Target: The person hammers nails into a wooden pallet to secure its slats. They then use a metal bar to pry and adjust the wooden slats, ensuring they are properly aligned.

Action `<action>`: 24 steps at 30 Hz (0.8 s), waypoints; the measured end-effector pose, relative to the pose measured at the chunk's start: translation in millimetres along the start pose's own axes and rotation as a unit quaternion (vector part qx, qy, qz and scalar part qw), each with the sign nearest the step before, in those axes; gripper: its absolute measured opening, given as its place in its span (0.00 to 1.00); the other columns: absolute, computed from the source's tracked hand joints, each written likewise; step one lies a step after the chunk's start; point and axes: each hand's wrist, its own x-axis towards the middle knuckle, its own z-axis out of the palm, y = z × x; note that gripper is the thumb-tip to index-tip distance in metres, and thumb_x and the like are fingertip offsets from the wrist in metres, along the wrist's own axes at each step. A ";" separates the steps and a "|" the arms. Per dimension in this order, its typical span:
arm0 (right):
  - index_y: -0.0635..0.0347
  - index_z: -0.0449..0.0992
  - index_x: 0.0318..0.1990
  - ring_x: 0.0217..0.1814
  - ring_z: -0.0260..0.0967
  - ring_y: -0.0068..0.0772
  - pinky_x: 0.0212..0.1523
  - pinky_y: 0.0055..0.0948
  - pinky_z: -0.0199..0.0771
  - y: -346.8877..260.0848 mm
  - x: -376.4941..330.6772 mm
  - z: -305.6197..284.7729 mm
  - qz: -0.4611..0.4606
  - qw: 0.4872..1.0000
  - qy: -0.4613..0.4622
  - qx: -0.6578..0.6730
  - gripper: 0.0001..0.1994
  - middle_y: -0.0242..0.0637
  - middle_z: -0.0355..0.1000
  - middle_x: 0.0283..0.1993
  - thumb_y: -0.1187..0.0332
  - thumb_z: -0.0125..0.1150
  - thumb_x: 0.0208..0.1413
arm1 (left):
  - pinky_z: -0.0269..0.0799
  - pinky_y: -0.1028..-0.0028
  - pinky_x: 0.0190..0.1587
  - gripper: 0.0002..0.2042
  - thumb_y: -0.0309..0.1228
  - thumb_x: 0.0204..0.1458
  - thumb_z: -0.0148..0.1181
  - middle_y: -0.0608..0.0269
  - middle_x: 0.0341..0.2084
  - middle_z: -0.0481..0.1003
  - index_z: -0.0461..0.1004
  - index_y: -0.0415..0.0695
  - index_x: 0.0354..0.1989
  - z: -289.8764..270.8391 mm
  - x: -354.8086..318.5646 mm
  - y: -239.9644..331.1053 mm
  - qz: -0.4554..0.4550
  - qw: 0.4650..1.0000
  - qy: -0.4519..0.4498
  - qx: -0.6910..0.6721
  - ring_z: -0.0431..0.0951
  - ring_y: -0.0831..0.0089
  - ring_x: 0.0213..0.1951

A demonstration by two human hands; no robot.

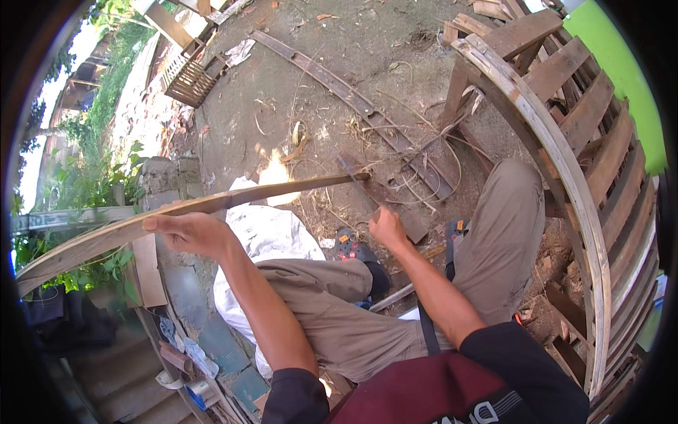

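My left hand (189, 233) is closed around a long, pale bamboo strip (247, 196), thumb on its near face. The strip runs from the left rim to a narrower, darker end near the middle, just beyond my right hand. My right hand (388, 227) is a closed fist on a knife with a long, dark blade (360, 180); its handle is hidden in the fist. The blade lies across the strip's far end; I cannot tell whether it cuts into it. My legs are spread on either side beneath the hands.
A long brown slatted beam (339, 92) lies on the dirt ground beyond, among fibre scraps. A rack of wooden slats (593, 155) curves along the right. White sacking (261, 237) lies by my left leg, beside a low block wall (205, 311). A slatted crate (189, 79) stands far left.
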 end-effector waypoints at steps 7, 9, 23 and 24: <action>0.66 0.79 0.43 0.51 0.75 0.62 0.53 0.52 0.75 10.6 2.3 5.5 0.058 0.998 0.027 -0.020 0.14 0.62 0.76 0.46 0.64 0.60 0.54 | 0.62 0.70 0.52 0.43 0.65 0.64 0.37 0.49 0.44 0.66 0.60 0.24 0.54 -17.2 6.8 -25.7 0.027 0.999 -0.043 0.006 0.66 0.64 0.44; 0.66 0.79 0.43 0.52 0.74 0.62 0.53 0.51 0.75 54.6 11.6 14.4 0.068 0.997 0.005 -0.025 0.15 0.63 0.76 0.45 0.64 0.61 0.54 | 0.66 0.69 0.54 0.45 0.66 0.63 0.36 0.48 0.43 0.70 0.64 0.23 0.55 -10.4 11.2 -21.5 -0.010 0.998 -0.060 -0.020 0.71 0.64 0.45; 0.72 0.72 0.38 0.33 0.75 0.69 0.36 0.55 0.74 -187.1 -107.7 -63.0 -0.206 0.953 -0.057 0.217 0.14 0.66 0.74 0.27 0.66 0.60 0.56 | 0.58 0.78 0.17 0.34 0.71 0.59 0.23 0.68 0.15 0.58 0.55 0.50 0.23 -1.9 -15.8 11.5 -0.171 0.944 -0.067 -0.273 0.58 0.77 0.16; 0.72 0.72 0.37 0.31 0.74 0.68 0.33 0.50 0.73 -194.9 -117.2 -67.0 -0.239 0.947 -0.036 0.211 0.14 0.61 0.73 0.24 0.65 0.62 0.57 | 0.58 0.78 0.17 0.34 0.71 0.59 0.23 0.68 0.15 0.58 0.55 0.50 0.23 0.8 -23.0 17.8 -0.157 0.954 -0.050 -0.251 0.59 0.77 0.16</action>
